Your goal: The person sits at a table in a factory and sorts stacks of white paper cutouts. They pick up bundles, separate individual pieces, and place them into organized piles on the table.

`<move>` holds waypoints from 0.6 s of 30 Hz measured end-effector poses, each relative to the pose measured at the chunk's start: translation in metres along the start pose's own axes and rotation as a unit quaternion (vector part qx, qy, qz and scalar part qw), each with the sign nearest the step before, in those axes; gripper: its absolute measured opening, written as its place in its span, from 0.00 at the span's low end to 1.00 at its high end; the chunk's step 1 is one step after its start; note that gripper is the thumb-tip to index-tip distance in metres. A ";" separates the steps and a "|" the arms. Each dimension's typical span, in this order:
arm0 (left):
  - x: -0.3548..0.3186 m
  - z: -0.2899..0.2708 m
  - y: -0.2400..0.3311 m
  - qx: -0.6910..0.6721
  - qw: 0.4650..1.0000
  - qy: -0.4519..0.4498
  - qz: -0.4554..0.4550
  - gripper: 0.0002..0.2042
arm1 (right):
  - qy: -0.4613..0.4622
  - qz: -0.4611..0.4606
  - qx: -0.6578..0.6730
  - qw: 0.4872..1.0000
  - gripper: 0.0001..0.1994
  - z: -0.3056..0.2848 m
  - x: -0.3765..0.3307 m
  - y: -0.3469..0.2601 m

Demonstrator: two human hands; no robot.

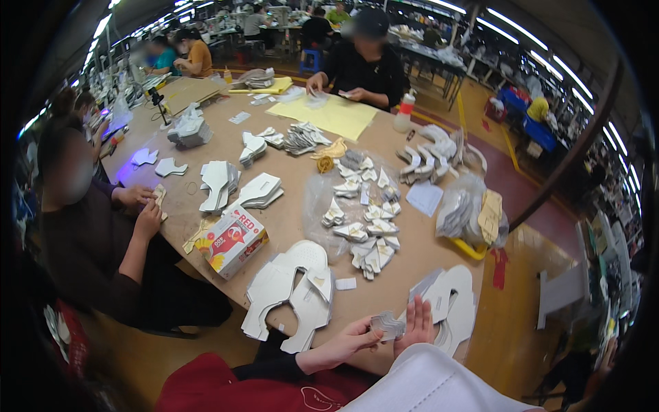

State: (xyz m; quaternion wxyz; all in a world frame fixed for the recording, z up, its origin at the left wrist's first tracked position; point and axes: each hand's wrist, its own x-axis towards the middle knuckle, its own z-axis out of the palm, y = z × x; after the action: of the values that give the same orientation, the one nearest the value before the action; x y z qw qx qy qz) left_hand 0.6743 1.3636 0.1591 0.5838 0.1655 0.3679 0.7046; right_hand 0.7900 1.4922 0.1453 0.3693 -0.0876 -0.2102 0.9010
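Near the front edge of the table my left hand (351, 339) pinches a small stack of grey cut pieces (388, 325) between thumb and fingers. Beside it, my right hand (416, 323) is raised with its fingers stretched out, the palm against or very near the stack's right side. Just left of my hands lies a pile of large white curved shoe-upper pieces (288, 290). A similar white pile (456, 307) is to the right, partly behind my right hand. Beyond them, many small white pieces with tan patches (371, 230) are spread on clear plastic.
A red and white box (233, 242) stands left of the near pile. More white stacks (259, 190) lie beyond it. A plastic bag of pieces (461, 209) sits in a yellow tray at right. Co-workers sit at left and across, by a yellow sheet (329, 118) and a bottle (405, 112).
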 end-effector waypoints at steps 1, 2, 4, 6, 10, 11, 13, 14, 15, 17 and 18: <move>0.004 -0.005 -0.001 0.095 0.995 0.007 0.013 0.20 | -0.046 0.007 -0.099 0.994 0.41 0.006 0.001 -0.002; 0.007 -0.013 0.000 0.184 0.983 -0.002 0.027 0.20 | -0.092 0.004 -0.196 0.976 0.42 0.011 0.002 -0.003; 0.015 -0.026 -0.004 0.409 0.909 -0.007 0.086 0.19 | -0.267 -0.025 -0.420 0.867 0.42 0.019 0.006 -0.007; 0.019 -0.033 -0.016 0.653 0.738 -0.007 0.173 0.19 | -0.322 -0.093 -0.669 0.664 0.35 0.022 0.009 -0.010; 0.025 -0.029 -0.029 0.532 0.810 0.055 0.241 0.17 | -0.374 -0.249 -0.695 0.561 0.16 0.015 0.012 -0.008; 0.026 -0.025 -0.027 0.460 0.855 0.098 0.220 0.17 | -0.384 -0.268 -0.667 0.579 0.14 0.012 0.010 -0.007; 0.026 -0.025 -0.010 0.324 0.919 0.134 0.180 0.16 | -0.400 -0.203 -0.470 0.761 0.11 0.005 0.011 0.007; 0.024 -0.026 0.001 0.262 0.942 0.131 0.165 0.16 | -0.368 -0.162 -0.338 0.851 0.10 0.002 0.003 0.011; 0.023 -0.028 0.011 0.190 0.959 0.120 0.172 0.16 | -0.317 -0.095 -0.162 0.929 0.09 -0.001 -0.001 0.015; 0.020 -0.026 0.023 0.106 0.976 0.124 0.146 0.17 | -0.185 0.060 0.242 0.951 0.09 -0.004 -0.010 0.028; 0.019 -0.025 0.026 0.055 0.979 0.101 0.167 0.17 | -0.081 0.114 0.458 0.878 0.12 -0.004 -0.011 0.032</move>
State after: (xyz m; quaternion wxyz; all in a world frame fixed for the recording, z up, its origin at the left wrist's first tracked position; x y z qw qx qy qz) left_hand 0.6349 1.3721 0.1572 0.4077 0.1841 0.4302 0.7841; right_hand 0.7785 1.4654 0.1271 0.2444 0.1410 0.2081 0.9365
